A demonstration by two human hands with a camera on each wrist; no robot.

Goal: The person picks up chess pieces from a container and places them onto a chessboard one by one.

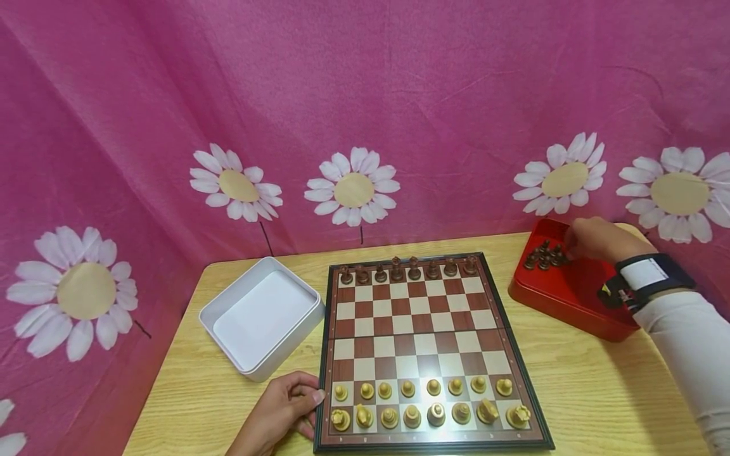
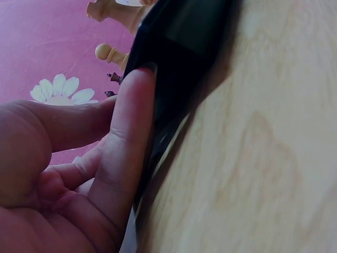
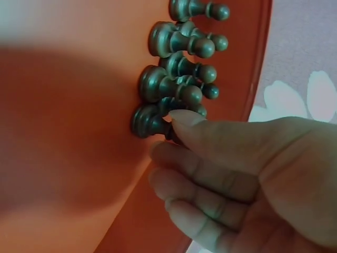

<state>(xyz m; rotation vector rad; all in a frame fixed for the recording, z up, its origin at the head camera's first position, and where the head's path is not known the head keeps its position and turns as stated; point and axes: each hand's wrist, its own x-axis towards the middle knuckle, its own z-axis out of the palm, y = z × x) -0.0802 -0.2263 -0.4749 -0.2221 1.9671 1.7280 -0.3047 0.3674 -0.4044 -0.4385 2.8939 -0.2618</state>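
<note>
My right hand [image 1: 599,239] reaches into the red box [image 1: 553,313] at the right. Its thumb and index finger pinch a dark pawn [image 3: 147,121], which still stands among several other dark pawns [image 3: 174,87]. My left hand [image 1: 285,405] holds the left edge of the chessboard [image 1: 405,324] near its front corner. In the left wrist view, the thumb meets the rim and a finger [image 2: 131,116] lies along the black side. Light pawns [image 1: 407,388] and light back-row pieces [image 1: 436,415] fill the two near rows. Dark pieces [image 1: 414,268] line the far row.
A white open box [image 1: 262,316] stands left of the board with nothing visible in it. Everything rests on a light wooden table [image 1: 177,386]. A pink cloth [image 1: 399,126] with daisies hangs behind the table and along its left side.
</note>
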